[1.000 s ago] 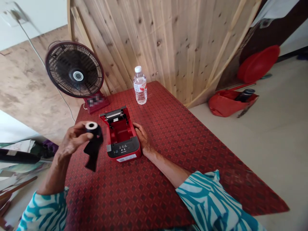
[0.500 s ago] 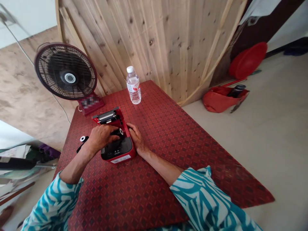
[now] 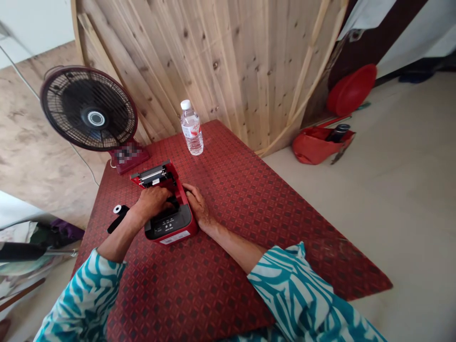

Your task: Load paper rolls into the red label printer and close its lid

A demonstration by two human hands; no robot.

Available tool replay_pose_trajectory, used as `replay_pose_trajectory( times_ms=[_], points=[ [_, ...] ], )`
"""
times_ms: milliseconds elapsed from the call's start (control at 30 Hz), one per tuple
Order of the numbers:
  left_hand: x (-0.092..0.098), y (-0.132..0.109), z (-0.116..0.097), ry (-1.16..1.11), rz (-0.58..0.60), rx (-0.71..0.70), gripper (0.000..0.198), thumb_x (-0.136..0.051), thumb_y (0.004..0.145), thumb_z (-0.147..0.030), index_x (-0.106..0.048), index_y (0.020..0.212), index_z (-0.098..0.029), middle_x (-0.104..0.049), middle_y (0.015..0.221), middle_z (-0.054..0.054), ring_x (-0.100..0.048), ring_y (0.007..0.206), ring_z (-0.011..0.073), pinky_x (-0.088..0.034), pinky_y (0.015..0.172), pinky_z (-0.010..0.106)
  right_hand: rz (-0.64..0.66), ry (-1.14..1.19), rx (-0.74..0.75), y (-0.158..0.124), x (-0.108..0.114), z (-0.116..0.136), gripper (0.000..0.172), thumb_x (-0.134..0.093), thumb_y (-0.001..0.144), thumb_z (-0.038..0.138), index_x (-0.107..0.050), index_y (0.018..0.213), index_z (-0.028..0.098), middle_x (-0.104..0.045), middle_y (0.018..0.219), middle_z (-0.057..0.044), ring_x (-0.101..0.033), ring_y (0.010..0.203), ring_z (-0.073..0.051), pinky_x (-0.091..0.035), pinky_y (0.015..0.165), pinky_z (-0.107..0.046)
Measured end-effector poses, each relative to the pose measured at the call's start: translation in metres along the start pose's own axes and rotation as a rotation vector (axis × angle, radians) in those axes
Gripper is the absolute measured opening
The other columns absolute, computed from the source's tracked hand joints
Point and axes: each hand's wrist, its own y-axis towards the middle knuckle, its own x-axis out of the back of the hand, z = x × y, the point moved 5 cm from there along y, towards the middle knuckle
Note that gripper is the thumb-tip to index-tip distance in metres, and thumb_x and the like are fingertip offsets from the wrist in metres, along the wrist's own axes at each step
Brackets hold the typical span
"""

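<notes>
A red and black label printer (image 3: 174,223) sits on the table with its lid (image 3: 154,175) raised, showing a metal bar and rollers. My left hand (image 3: 153,203) reaches down into its open bay, fingers closed around a black roll (image 3: 174,202) that is mostly hidden by them. Against the printer's right wall lies my right hand (image 3: 197,205), fingers curled along the side and gripping it. Another black roll with a white core (image 3: 120,209) rests on the table left of the printer, a strip of black material beside it, partly behind my left forearm.
A water bottle (image 3: 192,129) with a white cap stands behind the printer. At the back left is a dark red fan (image 3: 90,111). The red patterned table (image 3: 256,213) meets a wooden panel (image 3: 221,61). On the floor at right are a red bag (image 3: 311,146) and a red basin (image 3: 352,90).
My left hand has pushed the black roll lower into the printer, so its white core end no longer shows. My right hand stays at the printer's side. The whole view has shifted slightly.
</notes>
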Motion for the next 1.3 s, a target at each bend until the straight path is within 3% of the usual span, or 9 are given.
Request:
replay_pose_trajectory(
  times_ms=[67,167,233,333,533,833,1100,1200,1300],
  points=[
    [-0.002,-0.003,0.003,-0.037,-0.016,-0.037,0.023,-0.06,0.087,-0.032,-0.072,0.105,-0.025,-0.075,0.103,0.009,-0.069,0.099,0.0285,-0.052,0.08,0.034,0.001,-0.01,0.003,0.0,0.0,0.001,0.035,-0.042,0.09,0.038,-0.062,0.118,0.027,-0.062,0.124,-0.003,-0.054,0.121,-0.019,-0.038,0.109,-0.036],
    [0.002,-0.026,0.009,-0.229,-0.19,-0.103,0.03,-0.051,0.093,-0.033,-0.068,0.116,-0.025,-0.071,0.117,0.007,-0.067,0.107,0.0259,-0.051,0.089,0.034,-0.008,-0.012,0.009,-0.001,0.001,0.0,0.036,-0.043,0.09,0.039,-0.062,0.117,0.026,-0.062,0.124,-0.003,-0.054,0.12,-0.018,-0.038,0.109,-0.036],
    [0.006,-0.05,0.015,-0.406,-0.351,-0.119,0.032,-0.047,0.095,-0.038,-0.069,0.115,-0.024,-0.072,0.115,0.006,-0.068,0.102,0.0229,-0.051,0.089,0.032,-0.013,-0.006,0.009,-0.001,0.001,-0.001,0.036,-0.043,0.09,0.04,-0.062,0.117,0.026,-0.062,0.123,-0.003,-0.054,0.12,-0.018,-0.038,0.109,-0.036],
    [0.001,-0.077,0.018,-0.541,-0.476,-0.145,0.035,-0.051,0.093,-0.047,-0.071,0.108,-0.022,-0.075,0.102,0.004,-0.07,0.089,0.02,-0.053,0.082,0.03,-0.019,0.0,-0.001,-0.001,0.001,-0.003,0.035,-0.043,0.09,0.04,-0.062,0.117,0.027,-0.063,0.122,-0.003,-0.055,0.119,-0.018,-0.038,0.109,-0.036],
    [-0.015,-0.087,0.008,-0.436,-0.626,-0.255,0.026,-0.05,0.097,-0.037,-0.071,0.102,-0.021,-0.075,0.096,0.004,-0.069,0.087,0.0181,-0.05,0.078,0.03,-0.017,0.014,-0.036,0.0,0.002,-0.005,0.035,-0.045,0.089,0.042,-0.063,0.116,0.028,-0.062,0.123,-0.003,-0.054,0.12,-0.02,-0.037,0.11,-0.039],
    [-0.006,-0.11,-0.017,-0.177,-0.858,-0.322,0.022,-0.046,0.099,-0.021,-0.066,0.091,-0.017,-0.073,0.085,0.002,-0.064,0.075,0.0153,-0.042,0.07,0.03,-0.011,0.016,-0.057,-0.001,0.002,-0.004,0.036,-0.046,0.089,0.043,-0.063,0.117,0.027,-0.062,0.124,-0.003,-0.054,0.121,-0.021,-0.037,0.11,-0.039],
    [-0.02,-0.125,-0.027,-0.227,-0.947,-0.319,0.011,-0.057,0.093,-0.019,-0.068,0.096,-0.019,-0.073,0.094,0.005,-0.064,0.085,0.0168,-0.043,0.078,0.032,-0.004,0.035,-0.082,-0.005,0.003,-0.002,0.036,-0.048,0.09,0.046,-0.062,0.118,0.029,-0.063,0.127,-0.001,-0.054,0.123,-0.021,-0.037,0.111,-0.041],
    [-0.025,-0.127,-0.027,-0.231,-0.969,-0.298,0.013,-0.059,0.092,-0.022,-0.069,0.1,-0.018,-0.072,0.094,0.006,-0.063,0.084,0.0185,-0.043,0.076,0.033,-0.032,0.066,-0.154,0.008,0.004,-0.006,0.041,-0.047,0.089,0.05,-0.058,0.123,0.03,-0.062,0.129,-0.002,-0.055,0.122,-0.021,-0.038,0.11,-0.043],
    [-0.029,-0.129,-0.028,-0.244,-1.022,-0.285,0.014,-0.061,0.09,-0.021,-0.068,0.102,-0.018,-0.071,0.093,0.007,-0.062,0.083,0.0188,-0.045,0.074,0.033,-0.031,0.115,-0.166,0.041,-0.003,-0.002,0.048,-0.047,0.087,0.059,-0.056,0.124,0.031,-0.061,0.131,-0.002,-0.055,0.121,-0.021,-0.041,0.108,-0.043]
  ],
)
